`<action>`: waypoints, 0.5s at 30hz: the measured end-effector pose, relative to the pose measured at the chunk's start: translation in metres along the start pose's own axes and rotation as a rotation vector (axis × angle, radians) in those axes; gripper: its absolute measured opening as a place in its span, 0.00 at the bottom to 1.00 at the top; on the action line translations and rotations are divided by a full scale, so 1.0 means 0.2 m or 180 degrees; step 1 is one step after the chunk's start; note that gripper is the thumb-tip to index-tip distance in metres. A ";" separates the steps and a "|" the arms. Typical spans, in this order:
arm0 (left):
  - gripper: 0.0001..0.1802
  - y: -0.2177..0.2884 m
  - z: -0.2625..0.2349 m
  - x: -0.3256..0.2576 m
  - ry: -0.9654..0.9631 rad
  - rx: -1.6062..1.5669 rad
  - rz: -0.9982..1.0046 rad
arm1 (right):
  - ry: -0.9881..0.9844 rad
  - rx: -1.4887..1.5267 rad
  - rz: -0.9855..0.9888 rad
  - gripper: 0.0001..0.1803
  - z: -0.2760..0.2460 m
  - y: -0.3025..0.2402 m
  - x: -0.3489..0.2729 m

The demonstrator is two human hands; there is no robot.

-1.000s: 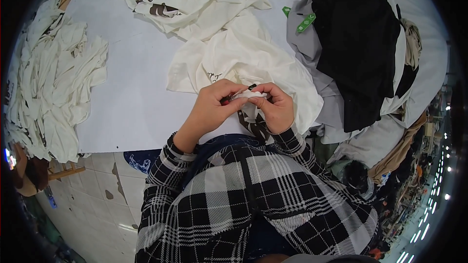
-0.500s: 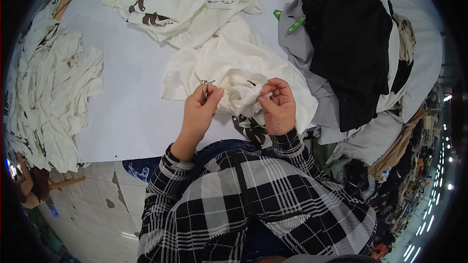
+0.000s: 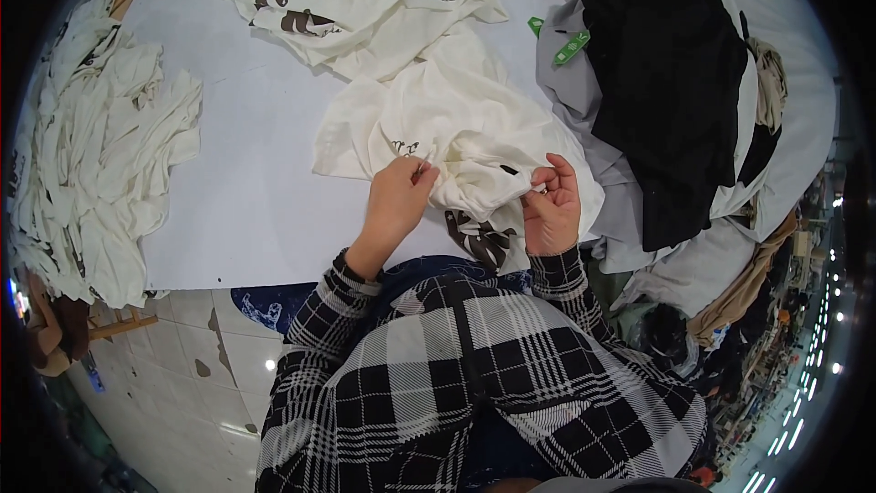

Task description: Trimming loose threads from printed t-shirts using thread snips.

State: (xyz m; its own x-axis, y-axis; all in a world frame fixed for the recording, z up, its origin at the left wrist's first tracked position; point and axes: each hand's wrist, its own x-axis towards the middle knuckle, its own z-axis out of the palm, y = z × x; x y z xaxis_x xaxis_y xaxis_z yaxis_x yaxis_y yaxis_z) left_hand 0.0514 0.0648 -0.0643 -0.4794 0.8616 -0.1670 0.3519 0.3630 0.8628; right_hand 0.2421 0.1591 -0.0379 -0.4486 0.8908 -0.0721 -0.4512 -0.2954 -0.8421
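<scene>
A cream shirt (image 3: 456, 114) with dark printing lies crumpled on the white table in front of me, its near part bunched between my hands. My left hand (image 3: 400, 201) is closed in a pinch at the left side of the bunch; a small glint shows at its fingertips, too small to name. On the other side, my right hand (image 3: 554, 210) pinches the cloth's edge between thumb and forefinger, the other fingers curled loosely. Below the bunch, a dark-printed part (image 3: 479, 237) of the cloth hangs near the table's front edge.
More cream printed garments (image 3: 356, 9) lie at the far side of the white table (image 3: 246, 146). A tall heap of cream cloth (image 3: 100, 164) is on the left. At right are black cloth (image 3: 671, 100), grey cloth (image 3: 570, 82) and a green tag (image 3: 571, 48).
Both hands have shifted slightly right in the picture, as has the whole scene. The bunched cloth is spread a little wider between them, and my left hand has turned so its fingertips meet the cloth.
</scene>
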 end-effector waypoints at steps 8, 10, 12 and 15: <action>0.20 -0.05 -0.13 0.04 -0.0346 -0.5195 -0.1057 | 0.0314 0.0363 0.0498 0.32 -0.03 -0.03 0.00; 0.22 -0.05 -0.11 0.03 -0.0366 -0.5647 -0.0988 | 0.0027 -0.0988 0.0727 0.31 0.03 -0.04 -0.01; 0.23 -0.06 -0.12 0.05 -0.0510 -0.5673 -0.0940 | -0.0200 -0.1611 0.0775 0.27 -0.07 0.01 0.02; 0.23 -0.08 -0.13 0.07 -0.0618 -0.5611 -0.0924 | -0.0406 -0.1018 0.2107 0.17 -0.19 0.03 0.06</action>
State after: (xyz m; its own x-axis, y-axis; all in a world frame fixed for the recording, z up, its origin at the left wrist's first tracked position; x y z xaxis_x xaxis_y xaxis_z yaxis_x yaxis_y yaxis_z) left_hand 0.0186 0.0614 -0.0688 -0.2265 0.9179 -0.3259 -0.9629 -0.1606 0.2169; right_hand 0.2625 0.1811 -0.0644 -0.6434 0.5088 -0.5720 0.1822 -0.6239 -0.7599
